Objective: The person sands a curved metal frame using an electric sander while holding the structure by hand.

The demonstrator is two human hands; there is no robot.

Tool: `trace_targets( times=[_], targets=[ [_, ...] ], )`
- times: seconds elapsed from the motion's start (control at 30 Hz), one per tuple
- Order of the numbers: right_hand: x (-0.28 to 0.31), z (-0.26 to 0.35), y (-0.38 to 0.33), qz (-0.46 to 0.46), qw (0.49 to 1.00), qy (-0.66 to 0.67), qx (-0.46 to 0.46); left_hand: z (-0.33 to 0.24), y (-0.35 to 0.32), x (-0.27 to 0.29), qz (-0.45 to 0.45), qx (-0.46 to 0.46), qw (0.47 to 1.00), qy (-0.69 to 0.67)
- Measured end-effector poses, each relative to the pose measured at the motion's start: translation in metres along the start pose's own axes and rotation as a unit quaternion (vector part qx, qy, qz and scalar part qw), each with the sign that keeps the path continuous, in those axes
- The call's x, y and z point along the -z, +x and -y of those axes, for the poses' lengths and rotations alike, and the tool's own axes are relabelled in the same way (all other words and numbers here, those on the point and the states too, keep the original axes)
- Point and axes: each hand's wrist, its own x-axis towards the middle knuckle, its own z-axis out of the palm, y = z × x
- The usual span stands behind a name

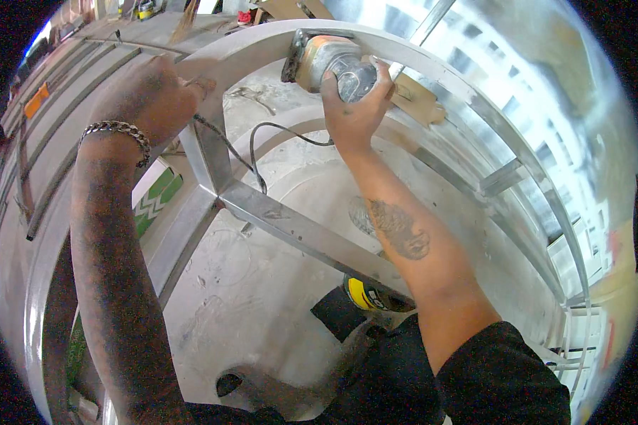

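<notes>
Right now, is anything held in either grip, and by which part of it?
The right grip holds the sander by its rounded end. The left grip is curled at the metal frame; whether it holds anything cannot be told.

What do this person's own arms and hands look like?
The left hand and right hand wear no gloves. A chunky silver-toned chain bracelet circles the left wrist; a dark tattoo marks the right forearm, and that arm's short sleeve is black.

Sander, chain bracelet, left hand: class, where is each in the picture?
Sander [331, 62]: head view, on its grey body.
Chain bracelet [117, 127]: head view, on its links across the wrist.
Left hand [149, 91]: head view, on its back.
</notes>
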Motion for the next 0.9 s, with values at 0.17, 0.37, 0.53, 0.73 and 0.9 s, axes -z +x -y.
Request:
trace_targets(
  times=[0.17,0.37,0.53,0.73,0.9],
  targets=[
    [0.002,0.006,-0.005,0.045,0.996,0.061,0.036,-0.005,-0.001,0.003,-0.033,0.023,0.999,0.005],
    [0.003,0.004,-0.007,0.043,0.997,0.060,0.025,-0.003,0.000,0.001,-0.050,0.071,0.996,-0.038],
    [-0.001,-0.008,0.000,0.010,1.000,0.020,0.019,0.004,0.001,-0.001,-0.027,-0.005,1.000,0.000],
    [0.001,-0.023,0.005,-0.016,0.999,-0.029,0.008,-0.001,0.002,0.004,-0.010,0.078,0.994,-0.079],
    [0.002,-0.035,0.007,-0.027,0.998,-0.059,-0.007,-0.006,-0.001,0.011,0.018,0.081,0.993,-0.087]
  ],
)
